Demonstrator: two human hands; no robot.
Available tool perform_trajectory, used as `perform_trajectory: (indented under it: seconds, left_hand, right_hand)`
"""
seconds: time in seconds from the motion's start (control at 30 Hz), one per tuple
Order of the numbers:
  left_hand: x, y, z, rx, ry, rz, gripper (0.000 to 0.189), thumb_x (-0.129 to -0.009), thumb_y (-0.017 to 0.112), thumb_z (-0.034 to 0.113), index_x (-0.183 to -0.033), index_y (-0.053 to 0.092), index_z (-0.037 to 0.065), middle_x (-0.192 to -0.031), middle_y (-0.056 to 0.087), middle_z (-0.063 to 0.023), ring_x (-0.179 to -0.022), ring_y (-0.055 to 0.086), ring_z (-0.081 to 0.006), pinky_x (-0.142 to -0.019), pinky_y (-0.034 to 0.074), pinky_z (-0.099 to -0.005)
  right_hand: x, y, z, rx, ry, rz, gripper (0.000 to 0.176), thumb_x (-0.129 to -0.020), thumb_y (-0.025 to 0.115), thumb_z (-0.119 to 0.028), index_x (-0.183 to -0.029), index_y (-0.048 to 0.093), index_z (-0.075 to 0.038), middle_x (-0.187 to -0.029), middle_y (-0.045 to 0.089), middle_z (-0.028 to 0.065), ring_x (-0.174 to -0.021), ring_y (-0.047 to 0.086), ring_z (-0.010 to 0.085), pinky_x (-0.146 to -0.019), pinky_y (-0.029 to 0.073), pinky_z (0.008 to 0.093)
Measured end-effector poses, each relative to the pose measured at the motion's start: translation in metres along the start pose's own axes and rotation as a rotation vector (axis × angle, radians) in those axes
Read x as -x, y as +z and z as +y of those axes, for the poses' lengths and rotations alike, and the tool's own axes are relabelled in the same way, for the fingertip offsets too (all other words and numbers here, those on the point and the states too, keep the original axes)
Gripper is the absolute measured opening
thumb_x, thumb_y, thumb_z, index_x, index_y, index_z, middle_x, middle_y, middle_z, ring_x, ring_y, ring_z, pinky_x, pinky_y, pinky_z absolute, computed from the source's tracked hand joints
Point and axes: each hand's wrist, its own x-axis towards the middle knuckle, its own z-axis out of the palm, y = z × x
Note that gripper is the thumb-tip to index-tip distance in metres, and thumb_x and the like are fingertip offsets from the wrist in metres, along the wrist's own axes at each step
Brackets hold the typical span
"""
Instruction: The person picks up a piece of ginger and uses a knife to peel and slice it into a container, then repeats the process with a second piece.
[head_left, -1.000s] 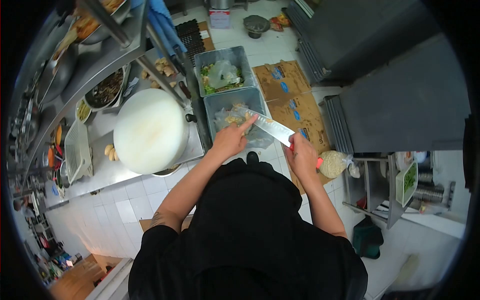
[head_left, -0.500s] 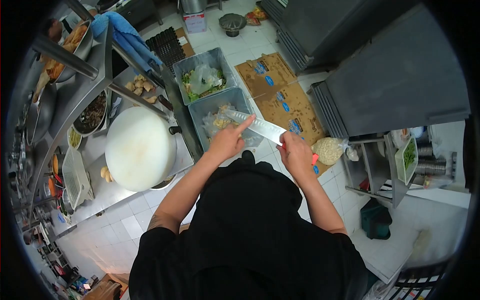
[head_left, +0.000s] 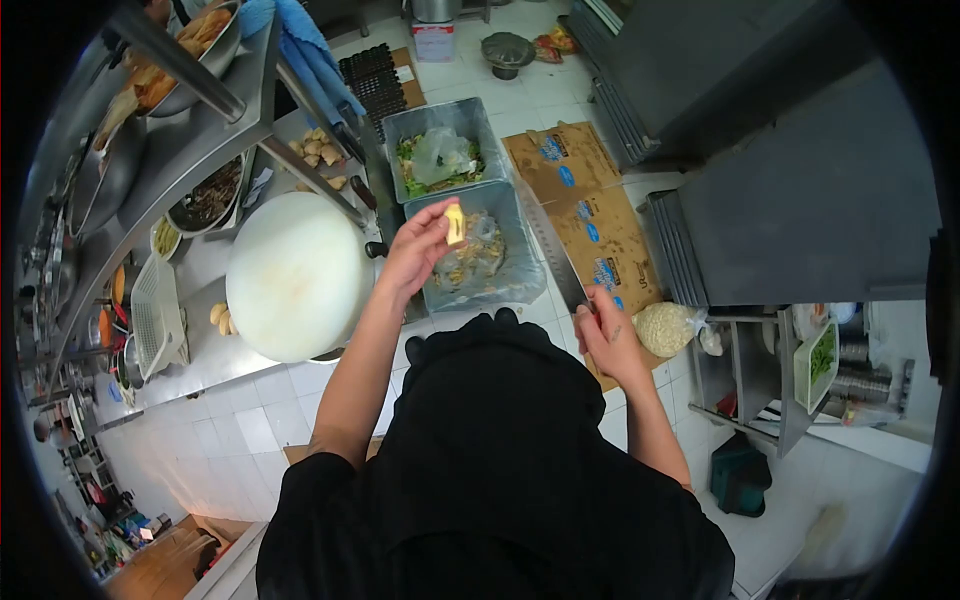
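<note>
My left hand (head_left: 417, 250) pinches a pale yellow piece of ginger (head_left: 455, 224) between thumb and fingertips, above the near grey bin (head_left: 520, 272). Peelings and clear plastic lie inside that bin. On the right, my right hand (head_left: 608, 338) is closed round the handle of a large knife (head_left: 553, 248). Its long blade points forward and to the left, over the floor beside the bin, away from the ginger. The fingers cover most of the handle.
A round white cutting board (head_left: 297, 277) lies on the steel counter at left, with ginger pieces (head_left: 222, 319) beside it. More ginger (head_left: 318, 150) sits farther back. A second bin (head_left: 493, 140) holds greens. Flattened cardboard (head_left: 570, 190) and a filled plastic bag (head_left: 660, 329) are on the floor.
My left hand has left the blade and moved up and left, now with the ginger showing in its fingers. The knife has swung from crosswise to pointing forward, lower on the right.
</note>
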Motion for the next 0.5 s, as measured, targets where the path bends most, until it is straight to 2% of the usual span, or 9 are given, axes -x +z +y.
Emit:
perform_trajectory:
  seconds: [0.03, 0.1, 0.13, 0.17, 0.23, 0.27, 0.3, 0.37, 0.5]
  left_hand:
    - [0.009, 0.006, 0.019, 0.183, 0.068, -0.064, 0.051, -0.108, 0.058, 0.022, -0.154, 0.046, 0.003, -0.129, 0.064, -0.0103, -0.117, 0.065, -0.0213, -0.1, 0.057, -0.0408]
    - [0.023, 0.014, 0.051, 0.218, 0.113, -0.065, 0.051, -0.108, 0.058, 0.022, -0.153, 0.047, 0.004, -0.129, 0.064, -0.0094, -0.117, 0.065, -0.0206, -0.101, 0.056, -0.04]
    - [0.03, 0.016, 0.065, 0.252, 0.154, -0.079, 0.051, -0.107, 0.059, 0.023, -0.153, 0.047, 0.004, -0.129, 0.064, -0.0085, -0.117, 0.064, -0.0199, -0.101, 0.055, -0.0393]
    - [0.038, 0.012, 0.075, 0.285, 0.209, -0.079, 0.051, -0.107, 0.059, 0.024, -0.153, 0.047, 0.005, -0.129, 0.064, -0.0076, -0.118, 0.064, -0.0192, -0.102, 0.054, -0.0385]
    - [0.046, 0.008, 0.083, 0.299, 0.257, -0.071, 0.052, -0.107, 0.059, 0.026, -0.153, 0.048, 0.004, -0.131, 0.064, -0.0075, -0.119, 0.063, -0.0184, -0.104, 0.052, -0.0387]
    - [0.052, 0.011, 0.089, 0.292, 0.278, -0.017, 0.051, -0.108, 0.059, 0.026, -0.152, 0.048, 0.004, -0.133, 0.063, -0.0075, -0.12, 0.062, -0.0179, -0.105, 0.051, -0.0386]
    - [0.058, 0.015, 0.095, 0.286, 0.299, 0.036, 0.05, -0.108, 0.059, 0.026, -0.152, 0.049, 0.004, -0.135, 0.063, -0.0075, -0.121, 0.062, -0.0173, -0.106, 0.051, -0.0386]
    - [0.069, 0.018, 0.104, 0.287, 0.326, 0.049, 0.049, -0.108, 0.058, 0.025, -0.15, 0.05, 0.002, -0.138, 0.061, -0.008, -0.122, 0.061, -0.016, -0.108, 0.049, -0.0383]
    - [0.083, 0.012, 0.109, 0.259, 0.391, 0.049, 0.048, -0.108, 0.058, 0.023, -0.149, 0.05, 0.0, -0.135, 0.063, -0.0085, -0.121, 0.062, -0.0155, -0.106, 0.05, -0.0355]
  right_hand:
    - [0.003, 0.005, -0.016, 0.0, -0.004, -0.011, 0.02, -0.104, 0.059, -0.018, -0.118, 0.054, -0.004, -0.068, 0.063, 0.0075, -0.056, 0.065, 0.021, -0.056, 0.049, 0.0365]
    - [0.012, 0.01, -0.059, 0.046, -0.055, -0.119, 0.015, -0.106, 0.054, -0.016, -0.114, 0.055, -0.004, -0.064, 0.059, 0.003, -0.052, 0.06, 0.0114, -0.051, 0.047, 0.0316]
    - [0.013, 0.014, -0.071, 0.006, -0.051, -0.138, 0.014, -0.105, 0.057, -0.016, -0.109, 0.056, -0.003, -0.06, 0.057, 0.0071, -0.051, 0.06, 0.0199, -0.052, 0.045, 0.0354]
    - [0.01, 0.02, -0.074, 0.013, -0.068, -0.167, 0.014, -0.105, 0.057, -0.016, -0.109, 0.056, -0.003, -0.06, 0.057, 0.0071, -0.051, 0.06, 0.0199, -0.052, 0.045, 0.0354]
    - [0.011, 0.028, -0.075, 0.103, -0.275, -0.199, 0.013, -0.103, 0.06, -0.015, -0.102, 0.054, -0.002, -0.06, 0.054, 0.0129, -0.051, 0.057, 0.0311, -0.052, 0.042, 0.0396]
    - [0.011, 0.029, -0.08, 0.127, -0.293, -0.218, 0.016, -0.101, 0.062, -0.013, -0.096, 0.052, -0.002, -0.061, 0.051, 0.0167, -0.054, 0.054, 0.0389, -0.052, 0.04, 0.0426]
    - [0.011, 0.03, -0.085, 0.131, -0.302, -0.234, 0.016, -0.101, 0.062, -0.013, -0.096, 0.052, -0.002, -0.061, 0.051, 0.0167, -0.054, 0.054, 0.0389, -0.052, 0.04, 0.0426]
    - [0.01, 0.032, -0.093, 0.194, -0.398, -0.269, 0.017, -0.104, 0.058, -0.012, -0.092, 0.054, 0.0, -0.057, 0.057, 0.0042, -0.045, 0.058, 0.0135, -0.044, 0.043, 0.0296]
    - [0.01, 0.035, -0.096, 0.192, -0.434, -0.309, 0.017, -0.104, 0.059, -0.011, -0.092, 0.054, 0.0, -0.056, 0.056, 0.0042, -0.044, 0.057, 0.0145, -0.044, 0.042, 0.0299]
